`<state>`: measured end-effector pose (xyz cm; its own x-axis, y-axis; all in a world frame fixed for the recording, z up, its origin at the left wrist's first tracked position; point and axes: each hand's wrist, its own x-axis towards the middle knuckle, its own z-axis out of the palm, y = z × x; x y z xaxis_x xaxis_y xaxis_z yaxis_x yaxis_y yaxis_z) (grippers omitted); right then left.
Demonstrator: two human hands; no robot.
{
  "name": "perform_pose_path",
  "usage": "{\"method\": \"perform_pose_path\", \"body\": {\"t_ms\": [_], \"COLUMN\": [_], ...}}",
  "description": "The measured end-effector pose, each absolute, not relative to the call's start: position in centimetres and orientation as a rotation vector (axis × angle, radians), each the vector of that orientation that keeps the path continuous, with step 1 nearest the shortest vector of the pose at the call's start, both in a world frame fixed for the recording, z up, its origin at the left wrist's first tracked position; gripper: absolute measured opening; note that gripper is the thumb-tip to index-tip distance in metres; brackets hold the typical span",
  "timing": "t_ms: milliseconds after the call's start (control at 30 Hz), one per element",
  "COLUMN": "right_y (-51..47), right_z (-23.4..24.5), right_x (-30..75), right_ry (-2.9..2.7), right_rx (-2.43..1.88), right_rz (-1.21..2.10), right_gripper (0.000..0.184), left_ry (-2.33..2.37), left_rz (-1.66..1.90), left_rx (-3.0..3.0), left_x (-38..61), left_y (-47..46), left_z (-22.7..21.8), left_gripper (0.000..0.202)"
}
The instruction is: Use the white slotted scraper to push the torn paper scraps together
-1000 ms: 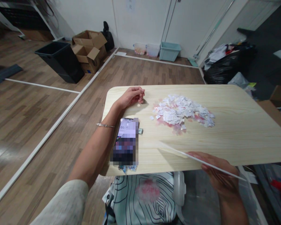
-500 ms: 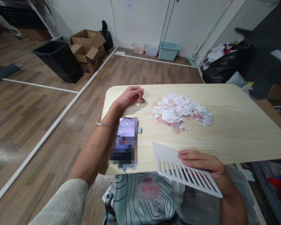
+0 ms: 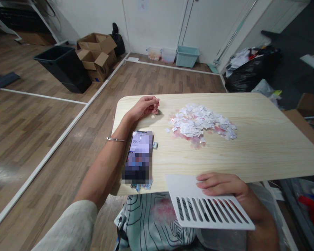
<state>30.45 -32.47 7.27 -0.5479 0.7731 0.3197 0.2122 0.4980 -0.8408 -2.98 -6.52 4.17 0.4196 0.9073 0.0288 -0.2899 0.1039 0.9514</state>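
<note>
White, stiff and flat, a slotted board (image 3: pixel 184 184) is gripped by the right hand (image 3: pixel 225 186), whose fingers are laid across its upper face; the thumb is hidden from view. The board is held at the near edge of the pale wooden table (image 3: pixel 267 139), its solid part overlapping the tabletop and its row of slots extended beyond the edge. Whether the tabletop is touched by it cannot be told.

The left hand (image 3: pixel 144 107) is rested near the table's far left corner, its fingers loosely curled; whether it is fully closed cannot be told. A thin bracelet (image 3: pixel 116 139) is worn on that arm. Beside the forearm a phone (image 3: pixel 140 153) is laid face up, its screen lit and partly blurred out.

Between the hands and the far edge, a pile of small white paper pieces (image 3: pixel 196 120) is spread, with pinkish bits mixed in at its margins. One loose square (image 3: pixel 167 130) is set just apart on the left.

Below the near edge, a line-patterned cloth (image 3: pixel 138 212) is seen, marked by a blurred pink patch (image 3: pixel 164 210). Farther out, a black bin (image 3: pixel 65 69) and open cardboard boxes (image 3: pixel 96 52) are stood on the floor at left, and a teal tub (image 3: pixel 187 56) is placed by the wall.
</note>
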Motion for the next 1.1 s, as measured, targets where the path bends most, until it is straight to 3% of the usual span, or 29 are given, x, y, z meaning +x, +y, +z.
{"method": "perform_pose_path", "body": {"t_ms": [1100], "right_y": [-32.2], "right_z": [6.9], "right_x": [31.0], "right_ry": [-2.009], "right_rx": [-0.665], "right_rz": [1.222], "right_gripper": [0.026], "left_ry": [0.691], "left_rz": [0.999], "left_rx": [1.134], "left_x": [-2.8], "left_y": [-6.5], "left_z": [4.2], "left_gripper": [0.031]}}
